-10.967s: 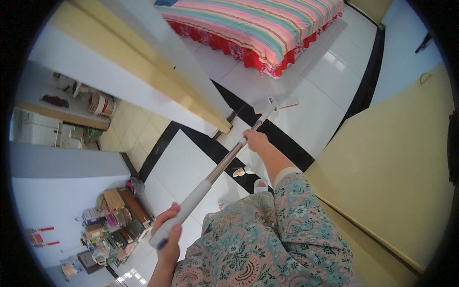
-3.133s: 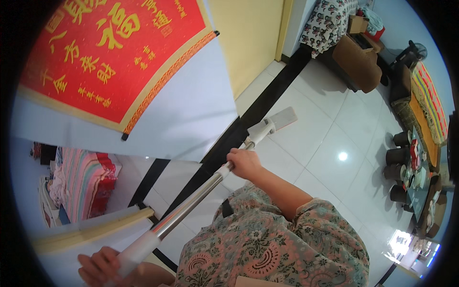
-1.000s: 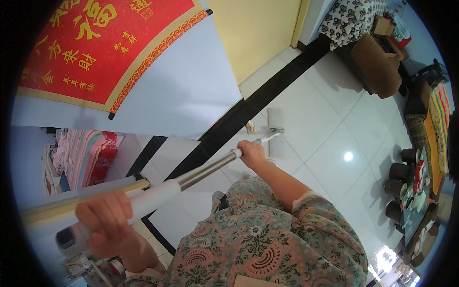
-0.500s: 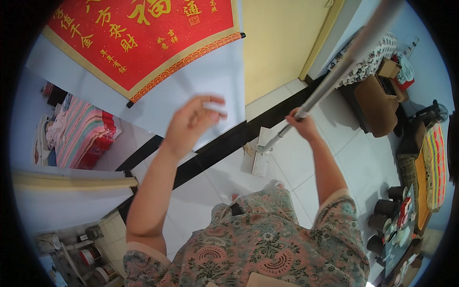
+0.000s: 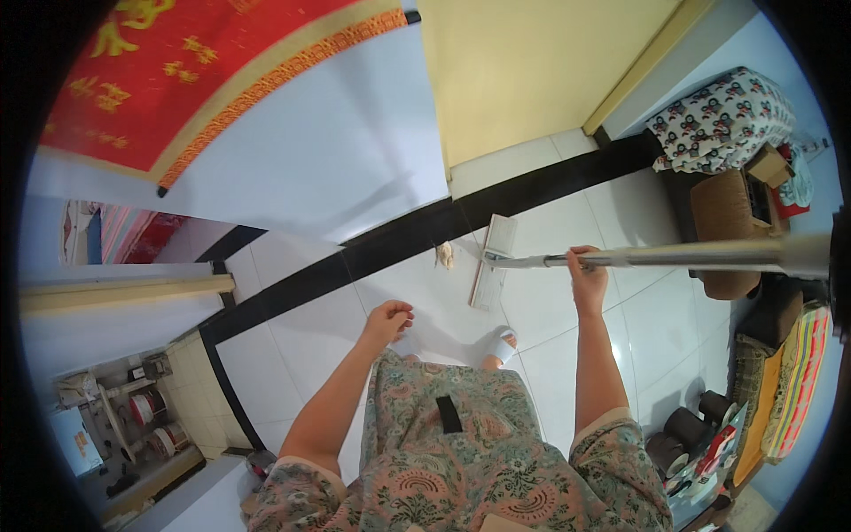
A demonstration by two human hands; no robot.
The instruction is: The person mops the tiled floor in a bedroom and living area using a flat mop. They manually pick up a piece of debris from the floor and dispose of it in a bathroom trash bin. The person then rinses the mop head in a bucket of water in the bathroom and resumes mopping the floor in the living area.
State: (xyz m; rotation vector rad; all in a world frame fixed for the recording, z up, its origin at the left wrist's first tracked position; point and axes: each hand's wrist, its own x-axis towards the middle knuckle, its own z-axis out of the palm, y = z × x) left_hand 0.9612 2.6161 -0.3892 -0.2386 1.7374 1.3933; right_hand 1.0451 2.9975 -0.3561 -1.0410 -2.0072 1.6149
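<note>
mop (image 5: 493, 262) looks light & stiff w/ a slick metal pole; your right hand (image 5: 587, 277) is clamped mid-pole, left hand (image 5: 387, 321) loosely curled, holding nothing; grip lower for control.

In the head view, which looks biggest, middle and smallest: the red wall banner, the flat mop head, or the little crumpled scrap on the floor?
1. Red wall banner, by far the largest, though it hangs nearer the camera.
2. Flat mop head, a narrow pale rectangle on the white tiles.
3. Crumpled scrap, smallest, lying just left of the mop head on the black floor stripe.
</note>
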